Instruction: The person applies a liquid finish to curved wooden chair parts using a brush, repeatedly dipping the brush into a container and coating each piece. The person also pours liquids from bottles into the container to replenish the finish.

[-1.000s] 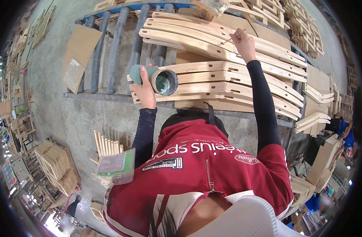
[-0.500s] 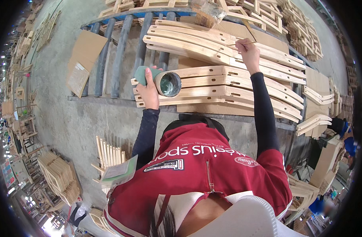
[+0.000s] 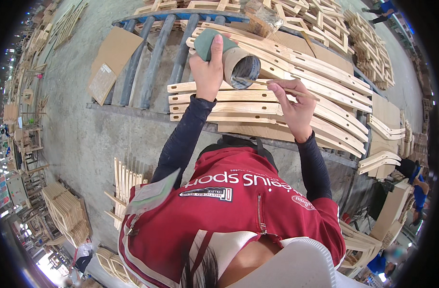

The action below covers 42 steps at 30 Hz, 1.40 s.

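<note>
Curved pale wooden slats (image 3: 243, 107) with slots lie side by side in two groups in front of me. My left hand (image 3: 209, 72) is closed around a small cup (image 3: 233, 62), tilted so its dark, smeared inside shows. The same hand also holds a green sheet (image 3: 207, 42), which looks like sandpaper, against the cup. My right hand (image 3: 296, 106) pinches a thin wooden stick (image 3: 263, 83); its far end reaches into the cup's mouth. The cup hangs above the slats, and what is deep inside it cannot be made out.
The slats lie on cardboard over a roller conveyor (image 3: 158, 62). A rough wood block (image 3: 262, 19) stands at the far side, beside a brush-like stick (image 3: 307, 42). Cardboard (image 3: 115, 53) lies at left. Stacked wooden frames (image 3: 370, 53) stand far right, and more slats (image 3: 380, 162) nearer.
My right hand has come back from the far slats toward me, bringing the stick's end into the cup. My left hand has moved right and away from me with the cup and green sheet.
</note>
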Each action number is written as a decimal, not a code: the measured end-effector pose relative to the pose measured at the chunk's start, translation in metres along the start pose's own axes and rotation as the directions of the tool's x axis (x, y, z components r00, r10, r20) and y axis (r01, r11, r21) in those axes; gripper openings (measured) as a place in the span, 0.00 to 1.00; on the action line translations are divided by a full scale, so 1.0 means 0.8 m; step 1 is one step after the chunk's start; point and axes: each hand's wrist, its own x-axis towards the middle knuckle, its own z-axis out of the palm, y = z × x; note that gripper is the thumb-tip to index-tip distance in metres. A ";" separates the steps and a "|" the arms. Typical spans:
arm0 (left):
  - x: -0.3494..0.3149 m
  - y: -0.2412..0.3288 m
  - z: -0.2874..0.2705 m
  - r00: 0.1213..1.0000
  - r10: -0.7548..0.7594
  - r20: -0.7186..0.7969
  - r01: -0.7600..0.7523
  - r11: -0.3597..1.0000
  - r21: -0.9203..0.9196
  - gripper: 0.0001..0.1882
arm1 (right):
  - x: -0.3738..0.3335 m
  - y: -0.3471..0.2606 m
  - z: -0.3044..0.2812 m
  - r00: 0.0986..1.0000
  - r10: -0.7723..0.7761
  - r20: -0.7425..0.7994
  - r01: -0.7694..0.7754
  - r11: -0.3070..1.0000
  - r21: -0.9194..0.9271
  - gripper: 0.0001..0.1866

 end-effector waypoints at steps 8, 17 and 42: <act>0.011 0.043 0.009 0.975 0.220 -0.016 -0.217 0.948 -0.233 0.21 | -0.004 -0.032 -0.007 0.993 -0.048 -0.110 0.068 0.980 0.188 0.04; 0.014 0.088 0.011 0.949 0.310 -0.057 -0.314 0.914 -0.258 0.26 | -0.014 -0.059 -0.003 0.979 -0.122 -0.162 0.153 0.968 0.198 0.05; 0.042 0.131 0.010 0.875 0.484 -0.009 -0.466 0.836 -0.290 0.21 | -0.009 -0.102 -0.015 0.968 -0.251 0.007 0.247 0.958 0.148 0.08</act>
